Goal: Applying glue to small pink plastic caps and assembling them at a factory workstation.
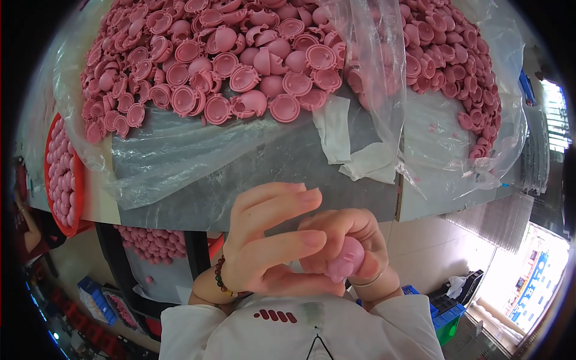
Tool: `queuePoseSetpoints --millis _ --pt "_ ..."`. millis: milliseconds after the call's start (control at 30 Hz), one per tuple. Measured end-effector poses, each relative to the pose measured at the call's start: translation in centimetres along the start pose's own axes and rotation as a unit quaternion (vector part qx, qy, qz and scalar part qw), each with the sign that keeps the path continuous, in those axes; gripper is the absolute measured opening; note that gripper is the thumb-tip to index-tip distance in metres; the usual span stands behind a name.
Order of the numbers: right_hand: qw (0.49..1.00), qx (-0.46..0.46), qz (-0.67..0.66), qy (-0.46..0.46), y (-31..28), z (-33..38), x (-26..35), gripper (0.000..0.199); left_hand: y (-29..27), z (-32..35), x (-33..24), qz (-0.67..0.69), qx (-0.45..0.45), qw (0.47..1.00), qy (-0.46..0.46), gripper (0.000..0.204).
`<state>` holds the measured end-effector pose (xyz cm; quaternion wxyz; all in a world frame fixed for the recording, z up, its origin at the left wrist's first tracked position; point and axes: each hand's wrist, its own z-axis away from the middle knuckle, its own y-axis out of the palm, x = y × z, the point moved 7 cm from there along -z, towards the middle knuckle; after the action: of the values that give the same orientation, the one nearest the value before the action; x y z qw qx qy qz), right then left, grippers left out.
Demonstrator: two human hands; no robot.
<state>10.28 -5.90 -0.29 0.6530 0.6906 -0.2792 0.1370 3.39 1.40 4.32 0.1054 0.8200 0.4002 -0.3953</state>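
In front of my body, my right hand (367, 231) grips a small pink ball (348, 259), with its fingers curled round it. The ball is round and has little raised bumps at its lower end. Just to the left is my left hand (255, 240), its fingers spread apart and its thumb low beside the ball. Whether that thumb touches the ball I cannot tell. Beyond both hands, a large heap of pink half-round shells (225, 63) lies on the grey table (288, 150).
Clear plastic sheeting (174, 171) lies under and across the heap, and more shells (438, 54) are at the right. White cloths (333, 129) rest mid-table. A red basin (78, 186) of pink balls stands left. Below the table edge is a black crate (113, 258) with pink balls.
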Motion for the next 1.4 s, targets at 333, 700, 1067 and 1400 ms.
queuePoseSetpoints --millis 333,700,1067,1400 --pt "0.976 -0.027 0.151 -0.152 -0.2 -0.4 1.3 0.042 0.4 0.6 1.6 0.061 0.022 0.993 -0.103 0.062" --pt "0.903 -0.044 0.364 -0.223 0.2 -0.2 3.3 0.025 0.4 1.1 2.0 0.22 -0.03 0.972 -0.083 0.045" --pt "0.873 -0.063 0.419 -0.24 1.1 0.7 4.2 0.021 0.5 0.7 0.8 0.162 0.047 0.985 -0.03 0.04" --pt "0.824 -0.118 0.501 -0.236 1.2 0.8 4.7 0.023 0.1 0.4 1.3 0.063 0.025 0.997 -0.043 0.045"
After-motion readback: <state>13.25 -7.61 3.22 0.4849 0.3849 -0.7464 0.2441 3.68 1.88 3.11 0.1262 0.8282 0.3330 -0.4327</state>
